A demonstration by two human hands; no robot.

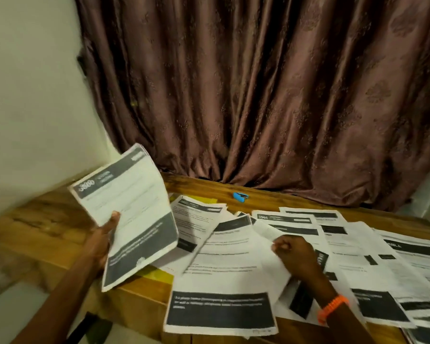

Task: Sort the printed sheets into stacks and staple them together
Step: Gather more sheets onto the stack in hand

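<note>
My left hand (102, 240) holds a stack of printed sheets (132, 207) lifted off the wooden table (209, 187), thumb on top. The top page has dark bands at head and foot. My right hand (296, 254), with an orange wristband, pinches the upper corner of a loose sheet (271, 269) and lifts it from the spread. Several printed sheets (382, 264) lie overlapping across the table's middle and right. One sheet (221, 289) overhangs the front edge. A small blue stapler (240, 196) lies at the back of the table, beyond both hands.
A brown patterned curtain (271, 95) hangs behind the table. A pale wall (30, 95) is on the left. Something yellow (159, 274) shows under the papers near the front edge.
</note>
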